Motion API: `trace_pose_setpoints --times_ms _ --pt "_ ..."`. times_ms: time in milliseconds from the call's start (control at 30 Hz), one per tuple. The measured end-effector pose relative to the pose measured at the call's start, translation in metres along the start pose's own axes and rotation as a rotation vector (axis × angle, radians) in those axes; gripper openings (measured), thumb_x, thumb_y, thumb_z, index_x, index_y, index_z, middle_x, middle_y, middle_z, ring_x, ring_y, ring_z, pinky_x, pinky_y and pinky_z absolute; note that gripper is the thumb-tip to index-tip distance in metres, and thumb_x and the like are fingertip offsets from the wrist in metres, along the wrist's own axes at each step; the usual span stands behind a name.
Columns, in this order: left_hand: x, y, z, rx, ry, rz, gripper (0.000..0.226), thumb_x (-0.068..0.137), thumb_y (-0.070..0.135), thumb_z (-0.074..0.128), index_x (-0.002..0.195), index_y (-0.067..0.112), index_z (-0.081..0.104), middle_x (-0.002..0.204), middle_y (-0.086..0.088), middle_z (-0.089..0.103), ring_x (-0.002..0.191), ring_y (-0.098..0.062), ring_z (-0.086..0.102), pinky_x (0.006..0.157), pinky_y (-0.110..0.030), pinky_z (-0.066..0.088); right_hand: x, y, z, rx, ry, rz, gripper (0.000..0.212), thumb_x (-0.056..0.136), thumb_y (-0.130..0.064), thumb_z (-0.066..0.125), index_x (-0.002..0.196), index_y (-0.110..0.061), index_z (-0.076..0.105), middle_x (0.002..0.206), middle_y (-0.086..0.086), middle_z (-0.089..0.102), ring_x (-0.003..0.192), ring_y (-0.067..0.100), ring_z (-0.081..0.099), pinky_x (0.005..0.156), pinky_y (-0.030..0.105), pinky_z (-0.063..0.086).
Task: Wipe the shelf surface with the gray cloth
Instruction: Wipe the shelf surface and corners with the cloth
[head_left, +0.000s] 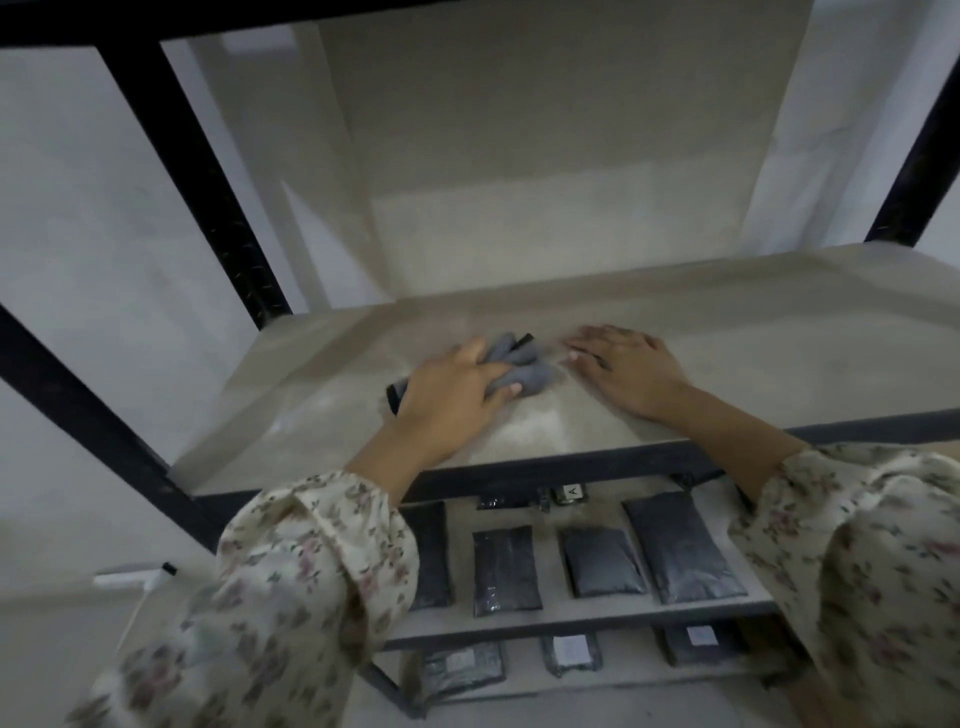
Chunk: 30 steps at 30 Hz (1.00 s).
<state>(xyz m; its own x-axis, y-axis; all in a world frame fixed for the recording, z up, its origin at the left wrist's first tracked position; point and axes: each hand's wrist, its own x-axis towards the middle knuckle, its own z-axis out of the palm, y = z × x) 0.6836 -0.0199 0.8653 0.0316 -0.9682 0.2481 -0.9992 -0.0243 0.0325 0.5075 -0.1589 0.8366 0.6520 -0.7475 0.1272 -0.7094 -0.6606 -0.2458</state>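
Head view looked down onto a pale shelf surface (727, 332) framed by black uprights (197, 187), with nothing standing on it, which left the whole board free for wiping. At about nine o'clock from the picture's centre, the left hand (457, 395) pressed down on the gray cloth (519, 364), its fingers curled over the bunched fabric and closed on it; the cloth was bunched up rather than spread, probably so that the palm could push it as one pad. The cloth lay on the shelf near its middle, touching the board, with a dark edge or tag showing at its ten o'clock and eight o'clock sides. Just beside it, toward three o'clock, the right hand (628, 369) rested flat with its fingers spread and holding nothing; in my judgement it was braced there to steady the body during the reach, or to hold the paper-like covering still while the cloth rubbed. A lighter patch lay on the board at the cloth's six o'clock; whether that was wiped surface or reflected light could not be told. Both floral sleeves (311, 571) stopped short of the shelf's front rail. At six o'clock, on a lower shelf (571, 618), dark flat packets (506, 569) lay in a row, well clear of the work
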Motion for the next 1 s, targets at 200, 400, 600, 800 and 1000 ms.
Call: trace_pose_setpoints --times_ms 200,400,600,800,1000 --pt "-0.034 0.028 -0.025 -0.169 -0.148 0.179 0.036 0.093 0.047 0.041 0.124 0.034 0.054 0.095 0.003 0.040 0.088 -0.017 0.052 0.069 -0.028 0.034 -0.001 0.003 -0.002 0.000 -0.004 -0.022 0.046 0.098 -0.045 0.027 0.142 -0.034 0.036 0.154 -0.009 0.030 0.143 0.013 0.025 0.115 0.038 0.018" --pt "0.051 -0.002 -0.011 -0.142 -0.014 -0.159 0.045 0.096 0.042 0.038 0.135 0.022 0.044 0.124 -0.017 0.046 0.110 -0.035 0.051 0.087 -0.034 0.042 0.001 0.005 -0.001 0.044 0.038 -0.025 0.046 0.098 -0.047 0.027 0.139 -0.032 0.041 0.151 -0.008 0.036 0.141 0.016 0.030 0.114 0.040 0.021" --pt "0.043 0.020 0.014 -0.091 0.000 -0.051 0.045 0.096 0.041 0.040 0.137 0.023 0.044 0.139 -0.009 0.046 0.119 -0.031 0.050 0.095 -0.036 0.042 0.004 0.007 0.001 0.043 0.039 -0.011 0.044 0.097 -0.040 0.034 0.139 -0.031 0.041 0.150 -0.006 0.037 0.138 0.018 0.034 0.112 0.038 0.023" --pt "-0.027 0.062 -0.012 -0.234 -0.178 0.180 0.036 0.092 0.047 0.045 0.119 0.029 0.059 0.094 0.003 0.045 0.085 -0.016 0.050 0.073 -0.030 0.039 0.001 0.011 -0.003 0.082 0.007 -0.063 0.042 0.097 -0.038 0.037 0.138 -0.029 0.043 0.150 -0.005 0.038 0.138 0.017 0.035 0.112 0.035 0.024" --pt "-0.017 0.045 -0.032 -0.262 -0.083 0.141 0.038 0.093 0.045 0.045 0.124 0.029 0.056 0.106 -0.006 0.051 0.097 -0.023 0.053 0.080 -0.029 0.037 -0.003 0.009 -0.007 0.111 0.031 -0.091 0.038 0.092 -0.031 0.046 0.129 -0.027 0.054 0.140 0.002 0.052 0.126 0.023 0.049 0.106 0.037 0.037"
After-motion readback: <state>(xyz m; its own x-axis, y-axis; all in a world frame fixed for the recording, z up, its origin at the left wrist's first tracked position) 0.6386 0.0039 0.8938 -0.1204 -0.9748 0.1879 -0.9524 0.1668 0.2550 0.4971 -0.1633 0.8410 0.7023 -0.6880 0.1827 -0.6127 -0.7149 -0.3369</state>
